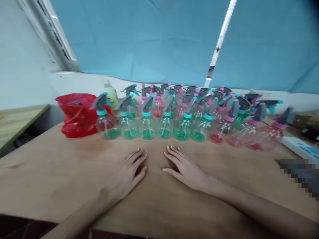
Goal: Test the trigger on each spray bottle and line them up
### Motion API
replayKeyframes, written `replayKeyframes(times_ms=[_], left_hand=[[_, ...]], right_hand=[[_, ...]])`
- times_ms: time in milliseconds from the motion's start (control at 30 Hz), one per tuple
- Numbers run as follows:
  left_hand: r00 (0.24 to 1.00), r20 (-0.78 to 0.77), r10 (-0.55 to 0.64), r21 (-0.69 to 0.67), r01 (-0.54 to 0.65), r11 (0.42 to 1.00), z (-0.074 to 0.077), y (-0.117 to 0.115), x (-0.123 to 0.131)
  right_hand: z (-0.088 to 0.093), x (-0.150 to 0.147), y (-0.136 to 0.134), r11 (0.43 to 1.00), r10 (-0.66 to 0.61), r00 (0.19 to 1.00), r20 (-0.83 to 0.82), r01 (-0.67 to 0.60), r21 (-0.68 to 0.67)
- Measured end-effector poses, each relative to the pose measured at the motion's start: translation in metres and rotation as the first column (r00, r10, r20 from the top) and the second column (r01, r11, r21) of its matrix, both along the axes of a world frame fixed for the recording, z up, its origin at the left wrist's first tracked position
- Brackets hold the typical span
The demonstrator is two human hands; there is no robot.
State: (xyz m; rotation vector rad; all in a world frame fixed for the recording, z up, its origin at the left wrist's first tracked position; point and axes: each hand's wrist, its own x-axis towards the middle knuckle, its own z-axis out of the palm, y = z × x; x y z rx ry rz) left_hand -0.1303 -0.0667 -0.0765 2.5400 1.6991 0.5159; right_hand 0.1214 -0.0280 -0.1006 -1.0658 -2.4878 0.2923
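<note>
My left hand (132, 171) lies flat on the wooden table (159, 202), fingers spread and holding nothing. Opposite it, my right hand (180, 166) rests palm down, its fingers also apart and nothing in them. Just beyond my fingertips stands a front row of clear spray bottles. Nearest my left hand is a green-tinted spray bottle (148, 127) with a turquoise collar and grey trigger head. Another green spray bottle (165, 126) stands ahead of my right hand. Farther right in the row, a pink spray bottle (220, 129) has a pink collar. Several more bottles behind are partly hidden.
A red plastic bag (78, 116) sits at the left end of the row, beside a capped bottle of pale liquid (110, 94). A white-and-blue box (300, 147) and a pixelated dark object (301, 174) lie at right. Blue sheeting (149, 43) hangs behind.
</note>
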Motion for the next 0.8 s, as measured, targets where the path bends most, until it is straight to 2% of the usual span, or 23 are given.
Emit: replayKeyframes(times_ms=[100, 167, 233, 333, 433, 533, 700, 800], left_hand=[[0.984, 0.129, 0.120, 0.000, -0.121, 0.993, -0.002, -0.004, -0.034], [0.926, 0.333, 0.179, 0.016, -0.195, 0.981, -0.007, -0.001, -0.056], [0.887, 0.404, 0.225, 0.042, -0.264, 0.964, -0.013, 0.005, -0.077], [0.790, 0.517, 0.330, 0.080, -0.428, 0.900, -0.020, 0.018, -0.105], [0.697, 0.597, 0.398, 0.118, -0.567, 0.815, -0.016, 0.033, -0.122], [0.677, 0.615, 0.404, 0.195, -0.627, 0.754, -0.001, 0.046, -0.124], [0.739, 0.547, 0.393, 0.262, -0.597, 0.758, 0.031, 0.066, -0.105], [0.732, 0.530, 0.428, 0.241, -0.614, 0.752, 0.040, 0.077, -0.095]], right_hand=[[0.000, -0.035, 0.007, 0.998, 0.052, 0.998, -0.024, -0.052, 0.018], [0.000, -0.057, 0.010, 0.996, 0.083, 0.995, -0.049, -0.081, 0.037], [0.002, -0.076, 0.012, 0.993, 0.112, 0.992, -0.061, -0.109, 0.054], [0.003, -0.101, 0.016, 0.987, 0.149, 0.987, -0.063, -0.145, 0.068], [0.003, -0.120, 0.020, 0.981, 0.184, 0.981, -0.061, -0.179, 0.077], [0.003, -0.133, 0.023, 0.975, 0.212, 0.976, -0.055, -0.207, 0.086], [0.004, -0.143, 0.026, 0.965, 0.250, 0.967, -0.047, -0.245, 0.095], [0.005, -0.144, 0.027, 0.959, 0.269, 0.961, -0.060, -0.262, 0.106]])
